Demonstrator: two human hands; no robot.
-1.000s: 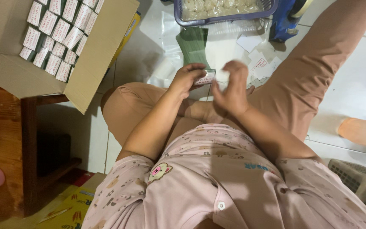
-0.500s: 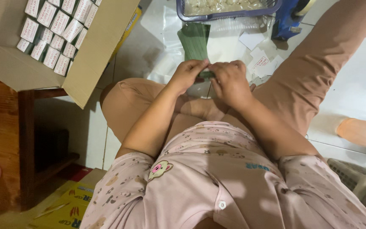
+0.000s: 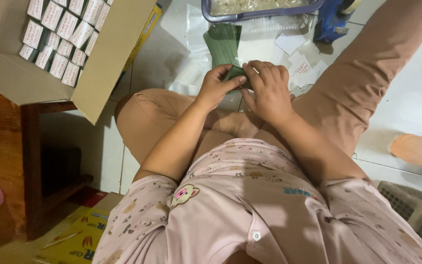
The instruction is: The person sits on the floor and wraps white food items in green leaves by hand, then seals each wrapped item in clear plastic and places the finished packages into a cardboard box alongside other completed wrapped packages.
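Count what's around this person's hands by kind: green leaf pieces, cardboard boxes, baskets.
Green leaf pieces: 2, one folded in both hands, one flat on the floor
Cardboard boxes: 1
Baskets: 2, blue, grey
Total: 5

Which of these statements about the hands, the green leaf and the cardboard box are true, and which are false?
1. Both hands hold a green leaf piece. True.
2. The left hand rests on the knee, apart from the right hand. False: the two meet at the leaf.
3. The cardboard box holds rows of small white packets. True.
4. The box stands to the person's right. False: it is on the left.
5. A blue-rimmed tray lies beyond the hands. True.
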